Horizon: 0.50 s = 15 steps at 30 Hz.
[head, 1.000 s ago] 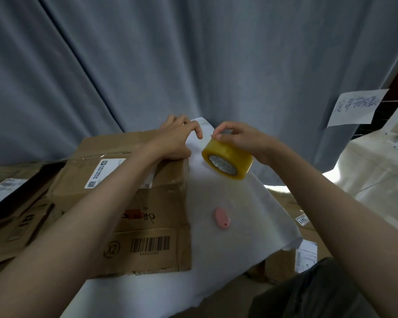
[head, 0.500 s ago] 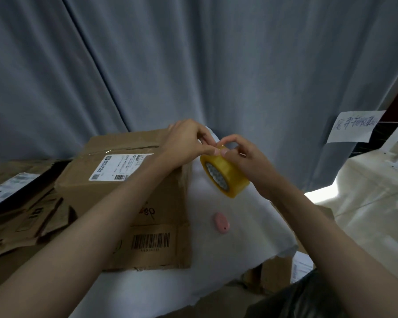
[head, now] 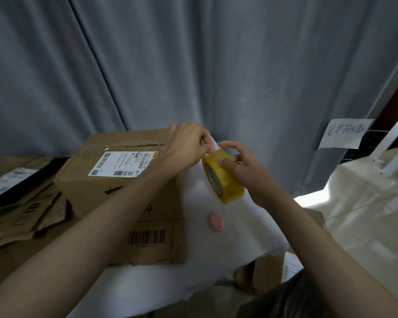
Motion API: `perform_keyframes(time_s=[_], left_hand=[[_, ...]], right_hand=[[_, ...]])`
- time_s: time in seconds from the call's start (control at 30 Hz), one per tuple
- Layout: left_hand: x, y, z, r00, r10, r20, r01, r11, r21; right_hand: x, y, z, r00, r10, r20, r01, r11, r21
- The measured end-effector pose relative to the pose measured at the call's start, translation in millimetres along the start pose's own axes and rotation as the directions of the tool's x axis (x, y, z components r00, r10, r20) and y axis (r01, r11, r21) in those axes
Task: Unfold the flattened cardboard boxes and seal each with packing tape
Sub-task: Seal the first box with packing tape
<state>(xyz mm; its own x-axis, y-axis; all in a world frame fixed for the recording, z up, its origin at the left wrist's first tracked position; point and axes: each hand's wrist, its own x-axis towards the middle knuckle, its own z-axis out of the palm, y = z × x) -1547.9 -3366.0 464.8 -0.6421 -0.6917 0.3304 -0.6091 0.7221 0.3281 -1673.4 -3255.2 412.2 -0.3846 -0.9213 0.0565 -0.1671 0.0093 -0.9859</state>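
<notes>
A yellow roll of packing tape [head: 225, 180] is held up over the white table, to the right of an unfolded brown cardboard box [head: 115, 187] with a white shipping label on top. My right hand [head: 244, 166] grips the roll from the right, thumb on its outer face. My left hand [head: 189, 145] pinches at the roll's top edge, where the tape's end is. The left forearm crosses over the box's right side.
A small pink oval object [head: 216, 221] lies on the white table cover [head: 216, 253] below the roll. Flattened cardboard [head: 21, 203] is piled at the left. A grey curtain [head: 193, 65] hangs behind. More boxes [head: 260, 274] stand under the table's right edge.
My left hand left the box top and came to the roll, pinching at its top edge. My right hand turned the roll more upright and keeps holding it.
</notes>
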Motion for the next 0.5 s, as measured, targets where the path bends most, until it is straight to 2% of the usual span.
perform_keyframes(time_s=[0.23, 0.37, 0.5], left_hand=[[-7, 4, -8, 0.991, 0.092, -0.1, -0.095, 0.995, -0.025], [-3, -1, -10, 0.996, 0.03, -0.086, -0.037, 0.995, -0.09], [1, -10, -5, 0.999, 0.011, -0.052, -0.013, 0.999, -0.036]], right_hand=[[10, 2, 6, 0.994, -0.039, -0.103, 0.03, 0.995, -0.094], [5, 2, 2, 0.995, -0.075, -0.06, 0.072, 0.996, -0.048], [2, 8, 2, 0.991, -0.134, -0.015, 0.133, 0.989, -0.068]])
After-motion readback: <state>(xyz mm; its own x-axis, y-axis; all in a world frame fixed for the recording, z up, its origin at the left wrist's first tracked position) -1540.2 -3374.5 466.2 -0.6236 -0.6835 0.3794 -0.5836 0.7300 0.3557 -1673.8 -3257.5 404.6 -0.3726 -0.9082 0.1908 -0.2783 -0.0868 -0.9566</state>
